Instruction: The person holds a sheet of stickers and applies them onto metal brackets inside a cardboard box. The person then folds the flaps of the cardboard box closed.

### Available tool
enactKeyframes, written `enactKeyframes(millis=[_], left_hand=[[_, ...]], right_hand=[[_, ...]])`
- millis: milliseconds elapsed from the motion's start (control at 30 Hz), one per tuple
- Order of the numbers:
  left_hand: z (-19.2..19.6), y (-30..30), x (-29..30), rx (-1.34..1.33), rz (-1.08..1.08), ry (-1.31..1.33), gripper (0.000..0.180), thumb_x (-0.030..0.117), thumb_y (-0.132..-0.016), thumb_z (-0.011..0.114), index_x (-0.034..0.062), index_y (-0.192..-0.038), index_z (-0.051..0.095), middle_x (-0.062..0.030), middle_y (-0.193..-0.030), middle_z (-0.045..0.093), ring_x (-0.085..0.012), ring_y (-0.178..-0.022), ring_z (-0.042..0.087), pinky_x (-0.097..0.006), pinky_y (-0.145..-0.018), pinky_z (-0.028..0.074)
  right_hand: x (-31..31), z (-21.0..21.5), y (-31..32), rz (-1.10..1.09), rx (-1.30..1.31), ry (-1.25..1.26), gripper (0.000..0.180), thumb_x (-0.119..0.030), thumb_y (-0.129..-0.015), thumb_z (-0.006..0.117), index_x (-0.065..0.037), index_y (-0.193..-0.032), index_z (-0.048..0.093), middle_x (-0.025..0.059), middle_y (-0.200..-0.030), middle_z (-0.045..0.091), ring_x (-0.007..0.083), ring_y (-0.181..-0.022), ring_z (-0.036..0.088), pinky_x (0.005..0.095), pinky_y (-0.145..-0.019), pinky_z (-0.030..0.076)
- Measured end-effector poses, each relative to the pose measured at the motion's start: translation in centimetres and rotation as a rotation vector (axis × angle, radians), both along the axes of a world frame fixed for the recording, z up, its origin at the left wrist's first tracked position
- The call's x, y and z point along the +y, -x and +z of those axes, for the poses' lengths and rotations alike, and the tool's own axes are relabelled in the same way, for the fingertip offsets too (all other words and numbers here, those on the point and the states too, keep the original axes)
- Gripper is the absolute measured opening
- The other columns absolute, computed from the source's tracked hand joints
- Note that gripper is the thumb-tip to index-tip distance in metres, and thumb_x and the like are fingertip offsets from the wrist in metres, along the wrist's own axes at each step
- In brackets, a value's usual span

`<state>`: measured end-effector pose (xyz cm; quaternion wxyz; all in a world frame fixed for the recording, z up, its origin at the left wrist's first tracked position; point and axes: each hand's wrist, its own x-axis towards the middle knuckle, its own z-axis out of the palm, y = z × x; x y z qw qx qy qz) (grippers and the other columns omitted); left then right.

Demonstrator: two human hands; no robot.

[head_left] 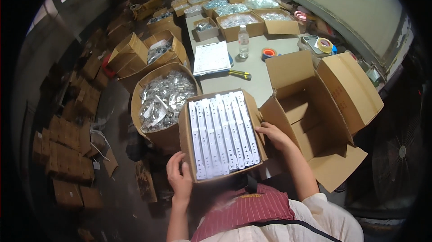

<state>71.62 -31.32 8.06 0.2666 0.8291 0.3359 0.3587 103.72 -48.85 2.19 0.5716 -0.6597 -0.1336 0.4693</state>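
Note:
A cardboard box point(183, 139) rests in front of me near the table's close end, packed with a row of white perforated metal rails point(223, 136) that look like drawer slides. My left hand point(179, 177) grips its near left corner, fingers along the outer side and thumb at the front. On the opposite side, my right hand point(275, 136) holds the right wall with its fingertips at the rim. Just beyond that hand stands an open cardboard box point(315, 120) with its flaps spread and its inside showing.
At left, a large carton point(135, 102) holds small bagged metal parts. On the table point(252, 78) are a clipboard with papers point(211, 57), a utility knife point(240, 74), a clear bottle point(243, 42) and tape rolls point(268, 53). Several boxes of bagged parts line the back. A fan point(402, 152) stands right.

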Motion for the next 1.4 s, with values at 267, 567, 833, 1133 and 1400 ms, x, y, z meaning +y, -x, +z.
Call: enactKeyframes(millis=[267, 567, 833, 1133, 1400], left_hand=[[-0.6, -10.6, -8.0, 0.123, -0.621, -0.338, 0.029, 0.008, -0.081, 0.066, -0.0017, -0.108, 0.064, -0.0233, -0.122, 0.057, -0.0408, -0.117, 0.054, -0.049, -0.101, 0.041], [-4.9, -18.4, -13.4, 0.412, -0.84, -0.404, 0.046, 0.02, -0.087, 0.061, -0.0017, -0.126, 0.053, -0.0252, -0.131, 0.05, -0.0398, -0.127, 0.046, -0.052, -0.111, 0.031], [-14.4, -22.5, -11.8, 0.441, -1.416, 0.258, 0.052, 0.028, -0.096, 0.047, 0.007, -0.142, 0.04, -0.0176, -0.146, 0.039, -0.0322, -0.139, 0.032, -0.052, -0.116, 0.022], [-8.0, -21.5, -11.8, 0.079, -1.268, 0.704, 0.036, 0.024, -0.107, 0.034, 0.0058, -0.135, 0.047, -0.0082, -0.138, 0.051, -0.0202, -0.125, 0.049, -0.037, -0.104, 0.045], [-12.8, -22.9, -13.5, 0.171, -1.218, 0.423, 0.046, 0.022, -0.1, 0.039, 0.0082, -0.144, 0.044, -0.0148, -0.139, 0.054, -0.0296, -0.136, 0.041, -0.05, -0.112, 0.032]], right_hand=[[0.1, 1.0, 1.2, -0.013, -0.016, -0.063, 0.064, -0.026, -0.089, 0.069, 0.009, -0.138, 0.047, 0.0185, -0.126, 0.061, 0.0238, -0.115, 0.057, 0.0326, -0.098, 0.045], [-1.7, 8.4, 3.3, 0.311, -0.809, -0.095, 0.051, -0.02, -0.094, 0.064, 0.0, -0.138, 0.049, 0.0273, -0.141, 0.048, 0.0356, -0.132, 0.048, 0.0395, -0.107, 0.042], [-3.8, 8.2, 5.1, 0.445, -1.342, -0.262, 0.057, 0.005, -0.078, 0.065, -0.005, -0.133, 0.053, 0.0289, -0.155, 0.028, 0.0464, -0.14, 0.036, 0.049, -0.116, 0.032], [-7.4, 12.3, 4.0, -0.144, -1.652, 0.531, 0.088, -0.047, -0.072, 0.079, 0.002, -0.138, 0.046, 0.0267, -0.152, 0.033, 0.0477, -0.142, 0.028, 0.0525, -0.119, 0.021], [-10.9, 14.1, 4.7, -0.03, -0.932, 0.484, 0.063, -0.046, -0.081, 0.076, 0.01, -0.107, 0.064, 0.0284, -0.094, 0.069, 0.0357, -0.09, 0.071, 0.0389, -0.077, 0.054]])
